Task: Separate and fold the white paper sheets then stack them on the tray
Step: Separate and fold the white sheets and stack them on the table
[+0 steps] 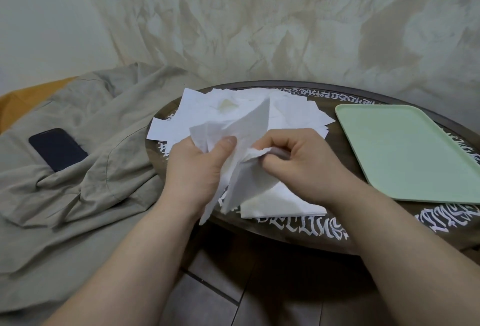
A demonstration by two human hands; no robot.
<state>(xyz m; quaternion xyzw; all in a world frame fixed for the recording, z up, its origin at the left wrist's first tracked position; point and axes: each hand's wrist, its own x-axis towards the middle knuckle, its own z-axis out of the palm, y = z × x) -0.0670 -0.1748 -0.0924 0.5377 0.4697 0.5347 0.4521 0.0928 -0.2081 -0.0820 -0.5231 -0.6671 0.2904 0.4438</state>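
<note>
A loose pile of white paper sheets (pixel 233 107) lies spread over the left half of a dark round table (pixel 298 229). My left hand (pixel 197 167) grips a white sheet (pixel 249 128) held up above the pile, thumb on its front face. My right hand (pixel 304 156) pinches a crumpled edge of the same paper, just right of the left thumb. A pale green tray (pixel 405 151) sits bare on the table's right side. Another flat white sheet (pixel 280 201) lies under my hands near the table's front edge.
White lettering runs round the table's rim. A grey-green cloth (pixel 85 169) covers the surface to the left, with a dark phone (pixel 57 149) lying on it. A crumpled pale backdrop hangs behind the table. Dark floor tiles show below the table edge.
</note>
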